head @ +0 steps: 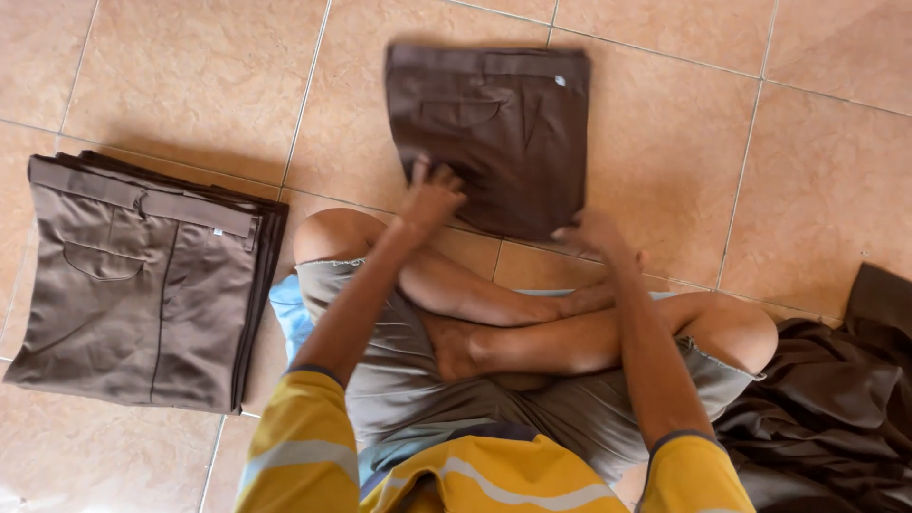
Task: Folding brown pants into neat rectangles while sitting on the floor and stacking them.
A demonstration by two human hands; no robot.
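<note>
Floor: we sit cross-legged on a tan tiled floor point(190, 85) with pale grout lines.
Left hand: our left hand point(432, 195) presses flat on the near left part of the folded dark brown trousers point(494, 133), fingers spread and holding nothing.
Right hand: our right hand point(591, 233) rests at the near right corner of the same trousers, fingers curled at the fabric's edge; we cannot tell whether they pinch it.
Folded trousers: they lie on the tiles straight ahead of our knees, folded to a compact rectangle, waistband at the far edge, back pocket facing up.
Stack: to our left, well apart from the hands, a stack of folded brown trousers point(142, 285) lies flat, a lighter pair on top.
Loose pile: just beside our right knee, a heap of unfolded dark brown cloth point(836, 408) sits crumpled on the floor.
Clothing: we wear yellow striped sleeves point(304, 437) and grey shorts point(418, 399).
</note>
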